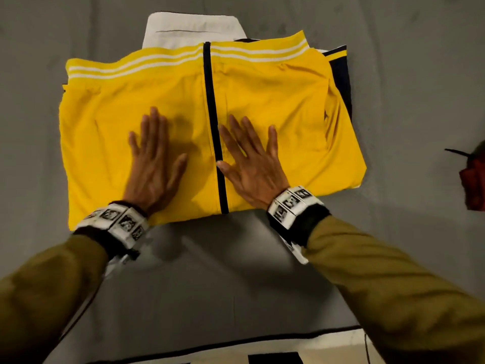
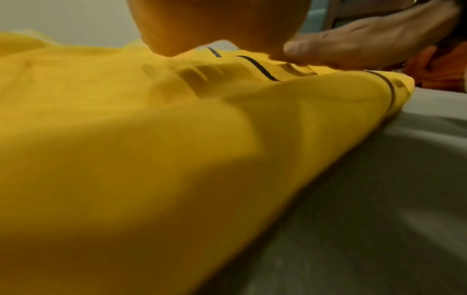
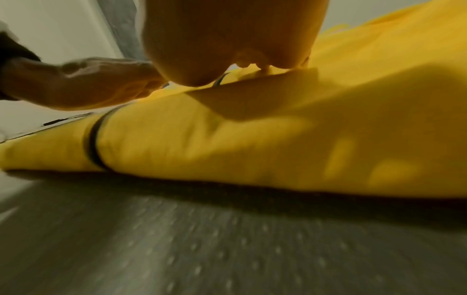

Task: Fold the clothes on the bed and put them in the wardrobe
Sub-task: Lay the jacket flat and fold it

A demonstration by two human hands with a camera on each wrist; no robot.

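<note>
A folded yellow garment [image 1: 275, 106] with a dark centre stripe and white-striped waistband lies on the grey bed sheet [image 1: 39, 127]. It sits on top of a white folded garment [image 1: 189, 30] and a dark navy one [image 1: 341, 74]. My left hand [image 1: 154, 158] lies flat on the yellow cloth left of the stripe, fingers straight and spread. My right hand [image 1: 252, 158] presses flat just right of the stripe, thumb at the stripe. In the left wrist view the yellow cloth [image 2: 126, 159] fills the frame and the right hand [image 2: 366, 44] shows beyond. The right wrist view shows the yellow fold [image 3: 252, 149] and the left hand [image 3: 83, 83].
A red and dark garment [image 1: 472, 185] lies at the right edge of the bed. The bed's near edge with a dark trim [image 1: 236, 345] runs along the bottom, floor below it. Grey sheet surrounds the pile on all sides.
</note>
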